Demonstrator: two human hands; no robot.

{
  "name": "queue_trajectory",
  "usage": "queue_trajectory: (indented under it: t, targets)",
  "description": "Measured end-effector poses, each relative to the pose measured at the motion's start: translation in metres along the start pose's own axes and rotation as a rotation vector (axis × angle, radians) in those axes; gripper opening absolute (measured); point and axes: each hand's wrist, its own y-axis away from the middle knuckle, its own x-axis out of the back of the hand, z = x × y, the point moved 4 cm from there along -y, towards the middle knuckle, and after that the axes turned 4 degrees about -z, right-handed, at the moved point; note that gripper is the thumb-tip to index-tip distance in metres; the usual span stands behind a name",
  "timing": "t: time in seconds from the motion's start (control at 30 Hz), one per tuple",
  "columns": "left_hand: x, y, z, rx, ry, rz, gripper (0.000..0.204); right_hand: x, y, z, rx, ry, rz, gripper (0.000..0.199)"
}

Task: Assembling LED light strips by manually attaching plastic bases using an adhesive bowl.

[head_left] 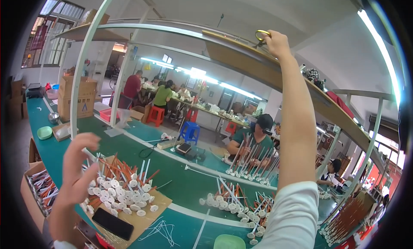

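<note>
High up at the shelf's edge, my right hand (277, 43) is closed on scissors (261, 35) with yellow handle loops; the blades are hard to make out against the wooden shelf (241, 44). My left hand (77, 173) is raised at the left, thumb and fingers curved apart with nothing between them. Just beside it, a pile of white round discs with orange and white sticks (124, 191) lies on a cardboard sheet (160, 202). A black phone (112, 223) rests on the sheet's near part. Thin white strips (161, 232) are scattered to its right.
More disc-ended sticks (232, 201) lie right of centre on the green table (185, 186). A light green bowl (229, 241) sits near the front. At left are a box of sticks (41, 189) and a shelf post (81, 81). Across the table a person (258, 139) works.
</note>
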Motion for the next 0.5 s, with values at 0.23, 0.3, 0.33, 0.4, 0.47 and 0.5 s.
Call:
queue_trajectory:
  t: [0.23,0.3,0.33,0.4,0.47,0.5]
  targets:
    - [0.062,0.099,-0.019,0.259,-0.124,0.224,0.033,-0.084,-0.017,0.027,0.026,-0.198,-0.453,0.038]
    - [0.070,0.114,-0.032,0.206,-0.119,0.254,0.033,-0.074,-0.014,0.010,0.005,-0.382,-0.582,0.035]
    - [0.075,0.124,-0.034,0.219,-0.169,0.288,0.034,-0.046,-0.009,-0.004,-0.007,-0.236,-0.319,0.040]
    - [0.085,0.149,-0.029,0.267,-0.286,0.340,0.036,0.001,0.036,-0.040,-0.017,0.049,0.179,0.063]
    - [0.066,0.155,-0.033,0.184,-0.173,0.384,0.034,0.038,0.017,0.095,-0.011,0.075,0.096,0.051]
    - [0.054,0.144,-0.026,0.087,-0.046,0.265,0.028,0.047,0.030,0.115,-0.011,0.072,0.049,0.040]
